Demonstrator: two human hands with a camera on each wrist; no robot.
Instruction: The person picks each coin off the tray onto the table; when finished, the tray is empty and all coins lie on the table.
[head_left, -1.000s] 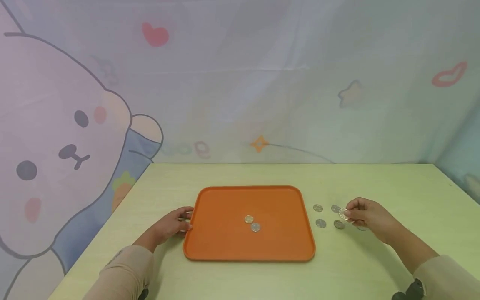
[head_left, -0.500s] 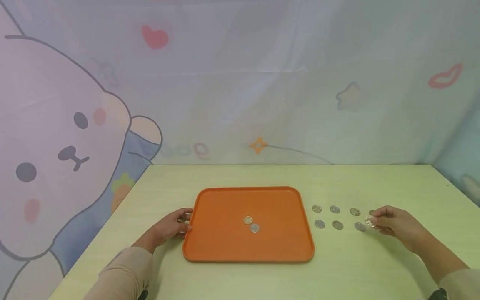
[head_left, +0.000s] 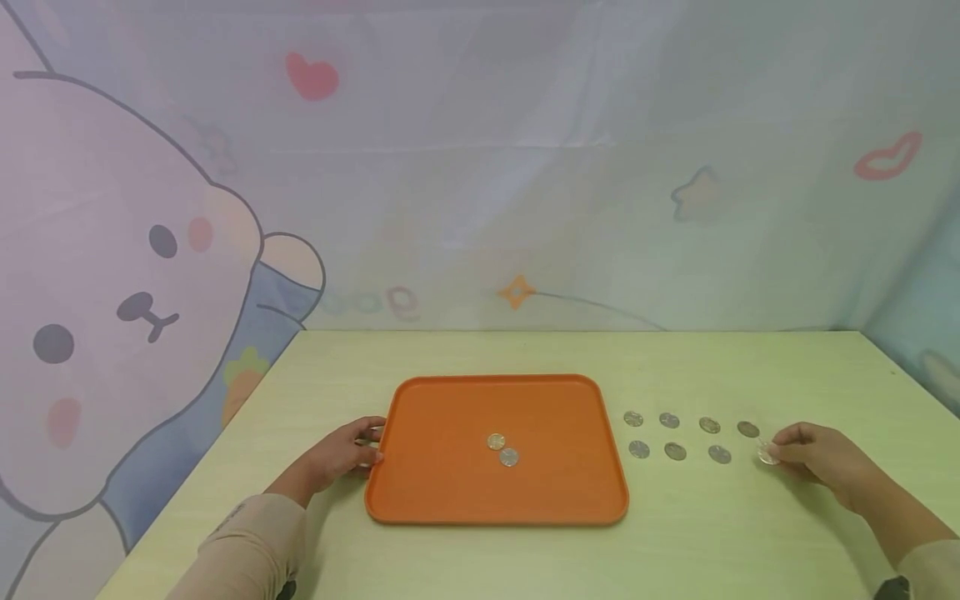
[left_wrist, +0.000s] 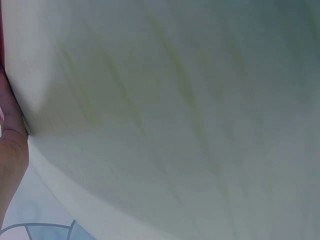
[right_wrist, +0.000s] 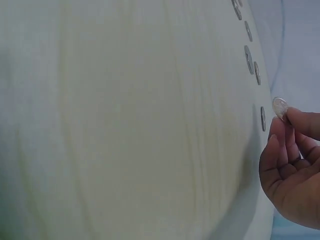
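Observation:
In the head view my right hand (head_left: 821,458) pinches a silvery coin (head_left: 767,452) between thumb and fingertips, at the right end of two rows of coins. The right wrist view shows that coin (right_wrist: 280,107) tilted up on its edge in the fingers, with the other fingers curled below. Two more coins, one pale gold (head_left: 496,442) and one silver (head_left: 508,457), lie close together in the middle of an orange tray (head_left: 435,492). My left hand (head_left: 341,450) holds the tray's left rim, its thumb and fingers at the edge.
Several coins lie spaced out on the pale table (head_left: 675,517) right of the tray, among them a back-row coin (head_left: 633,419) and a front-row coin (head_left: 720,454). A printed cloth (head_left: 450,167) with a cartoon bear hangs behind the table.
My right hand has carried the pinched coin rightward past the rows of coins, uncovering those it hid before. The left hand and tray stay in place.

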